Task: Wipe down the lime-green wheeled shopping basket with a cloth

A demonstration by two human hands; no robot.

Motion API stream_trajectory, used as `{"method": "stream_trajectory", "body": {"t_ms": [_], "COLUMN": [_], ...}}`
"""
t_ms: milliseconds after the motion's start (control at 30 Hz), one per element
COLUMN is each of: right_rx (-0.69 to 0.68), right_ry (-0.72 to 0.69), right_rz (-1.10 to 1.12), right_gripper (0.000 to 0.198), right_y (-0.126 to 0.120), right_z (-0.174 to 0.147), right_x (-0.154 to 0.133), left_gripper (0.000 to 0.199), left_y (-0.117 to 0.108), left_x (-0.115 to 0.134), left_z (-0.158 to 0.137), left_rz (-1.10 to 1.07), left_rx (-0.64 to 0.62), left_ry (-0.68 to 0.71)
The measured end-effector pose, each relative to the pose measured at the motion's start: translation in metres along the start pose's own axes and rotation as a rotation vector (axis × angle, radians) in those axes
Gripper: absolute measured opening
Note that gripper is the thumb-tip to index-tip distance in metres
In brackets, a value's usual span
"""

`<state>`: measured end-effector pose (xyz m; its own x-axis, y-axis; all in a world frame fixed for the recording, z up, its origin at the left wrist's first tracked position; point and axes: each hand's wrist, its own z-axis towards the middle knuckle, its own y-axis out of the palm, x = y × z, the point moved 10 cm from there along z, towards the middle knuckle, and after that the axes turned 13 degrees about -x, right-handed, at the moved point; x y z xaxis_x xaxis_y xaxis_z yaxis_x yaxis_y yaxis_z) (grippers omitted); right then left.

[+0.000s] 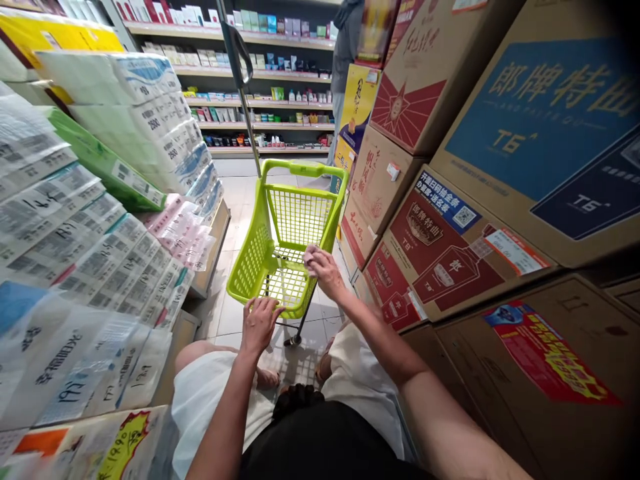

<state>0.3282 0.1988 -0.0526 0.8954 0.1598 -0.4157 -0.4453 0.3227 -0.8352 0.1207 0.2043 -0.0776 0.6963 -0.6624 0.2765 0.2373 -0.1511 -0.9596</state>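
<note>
A lime-green plastic shopping basket cart [263, 247] with lattice walls stands right in front of me on the floor. My left hand [261, 323] is closed over the near rim of its basket. Crumpled in the fingers of my right hand [326, 273] is a pinkish-grey cloth [312, 259], held at the basket's right side. Whether the cloth touches the basket wall I cannot tell. A long pull handle [237, 60] with a dark grip rises from the cart's far left side.
Packs of tissue paper [115, 260] are stacked along the left. Cardboard cartons [450, 247] rise close on the right. Shelves of small boxed goods [280, 73] stand across the far end, with a person in grey [345, 67] near them. Tiled floor [227, 193] lies between.
</note>
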Motion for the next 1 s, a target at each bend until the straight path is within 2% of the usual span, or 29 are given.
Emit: {"method": "stream_trajectory", "body": {"t_ms": [100,167,233,367,433,567,633,733,833,1000], "right_rx": [0.042,0.029,0.002,0.006,0.004,-0.051,-0.073,-0.051,-0.006,0.009], "right_ry": [-0.086,-0.145,-0.133,0.053,0.083,-0.069,-0.110,-0.080,-0.076,-0.150], "right_rz": [0.012,0.005,-0.018,-0.060,-0.061,-0.055,-0.068,-0.072,-0.031,0.066], "right_gripper": [0.036,0.035,0.033,0.032,0.031,0.031,0.033,0.036,0.035,0.043], "right_y": [0.014,0.020,0.018,-0.005,-0.011,-0.006,-0.006,-0.013,-0.015,-0.003], "right_z": [-0.028,-0.039,-0.033,-0.010,-0.012,-0.036,-0.039,-0.028,-0.025,-0.064], "right_x": [-0.039,-0.054,-0.047,-0.003,0.004,-0.009,-0.006,0.011,0.018,0.011], "left_gripper": [0.034,0.035,0.036,0.037,0.037,0.038,0.037,0.036,0.039,0.040], "left_y": [-0.001,0.000,0.001,0.006,0.004,-0.010,-0.011,-0.009,-0.010,-0.011], "left_x": [-0.004,0.001,0.010,0.032,0.030,-0.012,-0.024,-0.022,-0.013,-0.008], "left_z": [-0.004,-0.004,-0.001,0.007,0.009,0.005,0.005,0.008,0.009,0.006], "left_rz": [0.034,0.057,0.058,0.009,-0.015,-0.008,-0.015,-0.017,0.024,0.076], "left_rx": [0.006,0.020,0.038,0.027,0.040,0.139,0.129,0.096,0.112,0.181], "left_ry": [-0.010,-0.024,-0.044,-0.025,-0.012,-0.127,-0.104,-0.037,-0.038,-0.086]}}
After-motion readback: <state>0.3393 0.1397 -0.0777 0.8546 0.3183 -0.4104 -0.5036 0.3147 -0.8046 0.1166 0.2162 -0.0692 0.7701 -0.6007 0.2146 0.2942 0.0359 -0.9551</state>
